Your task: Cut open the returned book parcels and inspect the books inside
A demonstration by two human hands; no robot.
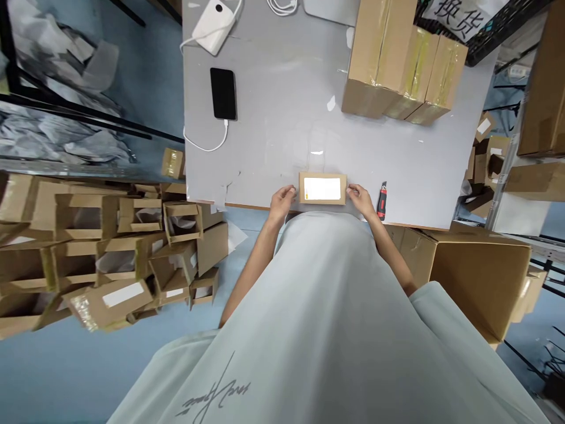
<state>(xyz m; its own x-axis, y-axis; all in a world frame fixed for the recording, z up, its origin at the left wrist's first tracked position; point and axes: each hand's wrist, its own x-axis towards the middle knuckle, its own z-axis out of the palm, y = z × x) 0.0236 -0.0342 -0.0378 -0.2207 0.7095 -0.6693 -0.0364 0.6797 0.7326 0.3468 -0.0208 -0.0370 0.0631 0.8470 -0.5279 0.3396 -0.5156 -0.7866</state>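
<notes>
A small brown cardboard box (323, 200) with a white label lies near the front edge of the grey table (273, 129). Just off its left end is my left hand (282, 201), open, fingers loosely bent and holding nothing visible. My right hand (362, 200) is at the box's right end, also open with bent fingers; whether its fingertips touch the box is too small to tell. A red and black utility knife (382, 201) lies to the right of my right hand.
Taped cardboard boxes (375, 59) stand at the back right, beside a black crate (485, 41). A black phone (223, 94) on a white cable and a white power bank (215, 26) lie at left. Many open boxes (212, 247) are stacked left; a large open carton (477, 277) stands right.
</notes>
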